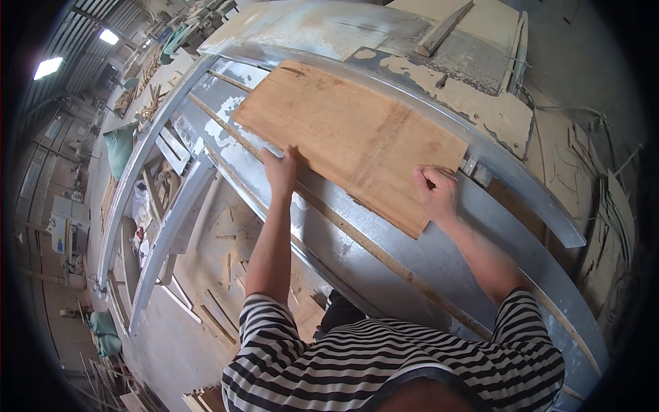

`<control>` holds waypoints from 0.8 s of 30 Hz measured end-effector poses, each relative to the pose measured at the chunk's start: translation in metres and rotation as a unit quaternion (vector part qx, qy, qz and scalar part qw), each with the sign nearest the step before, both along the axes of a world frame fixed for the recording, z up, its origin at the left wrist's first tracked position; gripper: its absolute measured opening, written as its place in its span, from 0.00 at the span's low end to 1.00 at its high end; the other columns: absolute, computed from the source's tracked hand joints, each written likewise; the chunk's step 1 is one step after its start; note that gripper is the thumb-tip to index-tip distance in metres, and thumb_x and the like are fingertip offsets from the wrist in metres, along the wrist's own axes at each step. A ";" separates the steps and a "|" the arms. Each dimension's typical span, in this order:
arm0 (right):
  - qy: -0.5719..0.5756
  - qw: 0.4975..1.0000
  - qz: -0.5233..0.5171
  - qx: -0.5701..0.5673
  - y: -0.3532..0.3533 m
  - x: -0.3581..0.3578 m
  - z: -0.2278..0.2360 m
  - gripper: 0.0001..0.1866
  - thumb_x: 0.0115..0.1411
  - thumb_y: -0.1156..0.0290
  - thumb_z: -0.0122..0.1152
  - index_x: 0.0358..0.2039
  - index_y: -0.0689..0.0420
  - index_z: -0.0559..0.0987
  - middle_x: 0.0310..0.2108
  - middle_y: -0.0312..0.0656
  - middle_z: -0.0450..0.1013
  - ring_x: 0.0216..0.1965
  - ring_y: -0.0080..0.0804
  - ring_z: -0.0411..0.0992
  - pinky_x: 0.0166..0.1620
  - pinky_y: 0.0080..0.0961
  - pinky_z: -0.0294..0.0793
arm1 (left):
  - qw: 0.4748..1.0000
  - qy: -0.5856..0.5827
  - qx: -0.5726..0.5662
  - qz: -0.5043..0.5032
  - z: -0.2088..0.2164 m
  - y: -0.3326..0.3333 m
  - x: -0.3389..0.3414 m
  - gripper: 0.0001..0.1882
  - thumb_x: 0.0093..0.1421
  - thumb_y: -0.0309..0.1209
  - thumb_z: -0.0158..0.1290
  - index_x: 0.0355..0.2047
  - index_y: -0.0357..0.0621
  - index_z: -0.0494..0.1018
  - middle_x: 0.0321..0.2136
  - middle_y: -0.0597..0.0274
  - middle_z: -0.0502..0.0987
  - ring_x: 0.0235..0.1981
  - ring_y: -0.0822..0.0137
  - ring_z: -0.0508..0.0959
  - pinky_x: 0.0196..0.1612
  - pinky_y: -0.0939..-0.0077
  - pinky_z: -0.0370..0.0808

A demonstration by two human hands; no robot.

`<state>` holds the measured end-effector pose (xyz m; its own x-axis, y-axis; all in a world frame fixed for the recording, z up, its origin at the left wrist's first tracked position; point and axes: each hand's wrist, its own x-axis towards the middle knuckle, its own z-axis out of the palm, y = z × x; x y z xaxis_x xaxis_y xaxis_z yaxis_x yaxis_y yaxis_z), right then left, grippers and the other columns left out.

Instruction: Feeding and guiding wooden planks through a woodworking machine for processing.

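A wide, flat wooden board with light brown grain lies at a slant on a grey metal work surface. My left hand is at the board's near edge, left of its middle, with its fingers closed against that edge. Over the board's right end, my right hand is curled into a fist. The inside of that fist is hidden, so I cannot tell what it holds, if anything. A darker band crosses the board toward its right side.
Long slots with wooden strips run through the metal surface. A curved metal rail passes beyond the board. At the back, a wood offcut lies on a worn panel. A green sack and scrap wood stand at the left.
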<state>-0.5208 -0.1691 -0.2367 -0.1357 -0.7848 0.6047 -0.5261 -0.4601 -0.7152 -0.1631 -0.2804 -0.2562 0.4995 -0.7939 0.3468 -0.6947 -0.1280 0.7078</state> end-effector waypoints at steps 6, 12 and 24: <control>-0.006 1.000 0.005 -0.007 -0.021 0.006 -0.002 0.15 0.59 0.69 0.66 0.20 0.60 0.75 0.21 0.48 0.75 0.22 0.45 0.73 0.28 0.36 0.70 | 0.946 -0.232 0.016 -0.228 0.051 0.103 -0.127 0.35 0.55 0.43 0.65 0.58 0.39 0.67 0.55 0.37 0.70 0.55 0.37 0.71 0.57 0.46 0.69; 0.013 0.999 0.003 -0.038 -0.036 0.023 0.002 0.16 0.61 0.67 0.64 0.19 0.59 0.74 0.18 0.46 0.71 0.20 0.46 0.71 0.26 0.37 0.67 | 0.905 -0.262 0.053 -0.332 0.041 0.158 -0.173 0.48 0.52 0.60 0.61 0.63 0.38 0.65 0.66 0.26 0.52 0.66 0.21 0.51 0.64 0.31 0.55; 0.011 1.000 0.001 -0.003 -0.064 0.047 -0.001 0.17 0.60 0.65 0.64 0.18 0.57 0.72 0.17 0.46 0.70 0.20 0.49 0.71 0.26 0.41 0.67 | 0.911 -0.291 0.065 -0.285 0.019 0.140 -0.189 0.37 0.56 0.44 0.63 0.62 0.40 0.67 0.66 0.27 0.56 0.67 0.22 0.52 0.65 0.30 0.55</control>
<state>-0.4737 -0.2326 -0.2381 -0.1205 -0.7815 0.6121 -0.5397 -0.4659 -0.7011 -0.3519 -0.1403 -0.2370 -0.2449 -0.9199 0.3063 -0.9272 0.3145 0.2034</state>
